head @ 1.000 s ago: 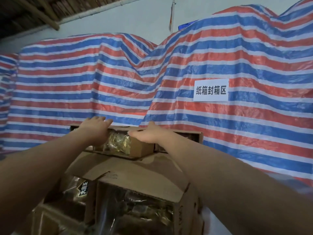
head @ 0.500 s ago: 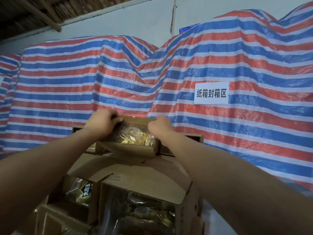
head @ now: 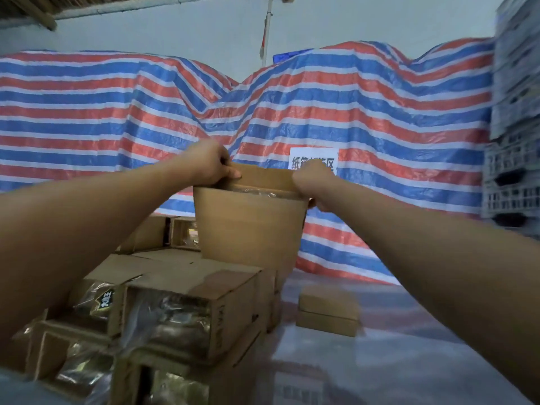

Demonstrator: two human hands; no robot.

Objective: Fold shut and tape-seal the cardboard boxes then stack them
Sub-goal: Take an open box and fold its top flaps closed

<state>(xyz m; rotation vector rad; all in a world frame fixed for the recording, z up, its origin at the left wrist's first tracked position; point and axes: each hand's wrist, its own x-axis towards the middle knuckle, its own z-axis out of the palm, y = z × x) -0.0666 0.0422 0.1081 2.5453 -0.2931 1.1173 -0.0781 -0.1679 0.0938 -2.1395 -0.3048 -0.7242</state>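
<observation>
Hands (head: 204,163) (head: 312,179) gripping raised cardboard box (head: 251,226), unsealed

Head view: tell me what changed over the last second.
Both hands went from resting flat on the far open box to gripping it: left hand and right hand now hold the box by its top edges, lifted clear above the stack of open boxes. The stack and striped tarp stayed put.

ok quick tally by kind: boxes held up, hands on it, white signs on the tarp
held box: 1
hands gripping its top edge: 2, left hand and right hand
white sign on the striped tarp: 1
total: 4
The pile of open boxes below overlaps too much to count.
</observation>
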